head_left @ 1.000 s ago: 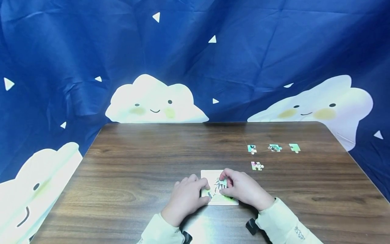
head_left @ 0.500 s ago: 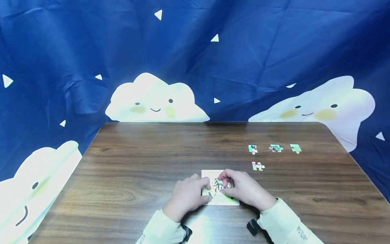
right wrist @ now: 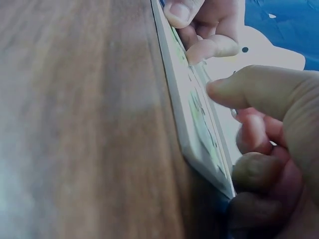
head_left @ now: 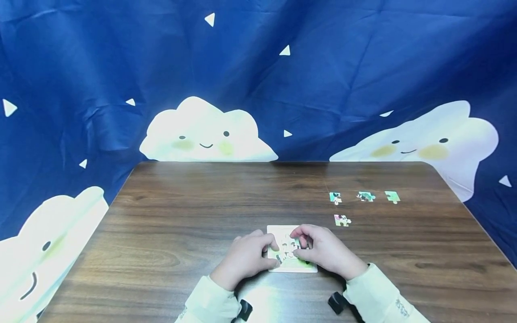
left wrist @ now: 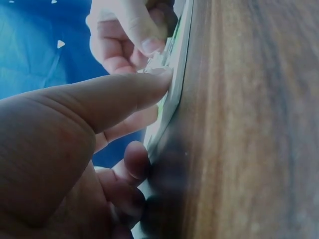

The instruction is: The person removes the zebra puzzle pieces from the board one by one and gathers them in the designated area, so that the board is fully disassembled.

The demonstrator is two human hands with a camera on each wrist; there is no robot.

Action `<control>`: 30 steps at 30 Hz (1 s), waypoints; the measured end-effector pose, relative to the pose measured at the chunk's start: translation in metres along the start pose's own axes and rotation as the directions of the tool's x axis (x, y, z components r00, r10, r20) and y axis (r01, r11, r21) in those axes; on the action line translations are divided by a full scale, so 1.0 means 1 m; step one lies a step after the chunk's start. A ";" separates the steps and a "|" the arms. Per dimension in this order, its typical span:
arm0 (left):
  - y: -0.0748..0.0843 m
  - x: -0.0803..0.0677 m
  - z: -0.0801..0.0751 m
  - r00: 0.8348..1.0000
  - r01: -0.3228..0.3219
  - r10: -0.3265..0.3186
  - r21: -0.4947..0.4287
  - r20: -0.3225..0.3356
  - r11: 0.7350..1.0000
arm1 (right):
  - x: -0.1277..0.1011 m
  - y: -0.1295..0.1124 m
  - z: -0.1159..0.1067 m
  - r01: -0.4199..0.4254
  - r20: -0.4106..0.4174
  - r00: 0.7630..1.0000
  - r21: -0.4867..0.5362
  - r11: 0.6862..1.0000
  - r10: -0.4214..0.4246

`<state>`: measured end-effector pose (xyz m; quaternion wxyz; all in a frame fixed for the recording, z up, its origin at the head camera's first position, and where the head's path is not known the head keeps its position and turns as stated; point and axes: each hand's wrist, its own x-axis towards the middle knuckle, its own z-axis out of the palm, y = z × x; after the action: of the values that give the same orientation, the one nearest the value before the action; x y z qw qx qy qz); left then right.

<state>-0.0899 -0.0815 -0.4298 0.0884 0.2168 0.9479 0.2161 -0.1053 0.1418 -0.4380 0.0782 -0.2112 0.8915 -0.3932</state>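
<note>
A small puzzle board [head_left: 291, 264] lies flat on the wooden table [head_left: 181, 215], right at the near edge, and both hands work on it. The right hand [head_left: 325, 251] curls its thumb and fingers down onto a puzzle piece [head_left: 287, 246] in the middle of the board, pinching and pressing it, probably to seat it among the pieces already laid. Just left of that grip, the left hand [head_left: 246, 258] curls round the board's left edge with its thumb pressed on top, likely to keep the board from sliding.

The head view gives the layout: four loose pieces [head_left: 342, 220] lie well apart from the hands, off to the right and farther back, in front of a blue cloth with clouds [head_left: 206, 130]. It cannot show how the fingers meet the board. The left wrist view does: the left thumb [left wrist: 124, 94] touches the board's face at its rim, lower fingers tucked at the edge. The right wrist view shows the board [right wrist: 199, 129] edge-on, with the right thumb [right wrist: 259, 84] lying over it, fingertips bent close below.
</note>
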 end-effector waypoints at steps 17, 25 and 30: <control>-0.002 -0.003 -0.001 0.999 -0.039 0.037 -0.054 -0.031 0.998 | -0.014 0.030 -0.030 -0.117 -0.013 0.993 0.108 0.987 0.119; -0.004 -0.003 0.000 0.999 -0.037 0.035 -0.070 -0.034 0.997 | -0.020 0.053 -0.053 -0.143 -0.013 0.989 0.159 0.977 0.146; -0.004 -0.002 0.000 0.999 -0.029 0.027 -0.085 -0.029 0.996 | -0.026 0.071 -0.070 -0.169 -0.015 0.984 0.228 0.959 0.177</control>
<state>-0.0893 -0.0860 -0.4309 0.0814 0.2231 0.9358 0.2606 -0.1254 0.2428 -0.4436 0.1201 -0.1153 0.8572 -0.4873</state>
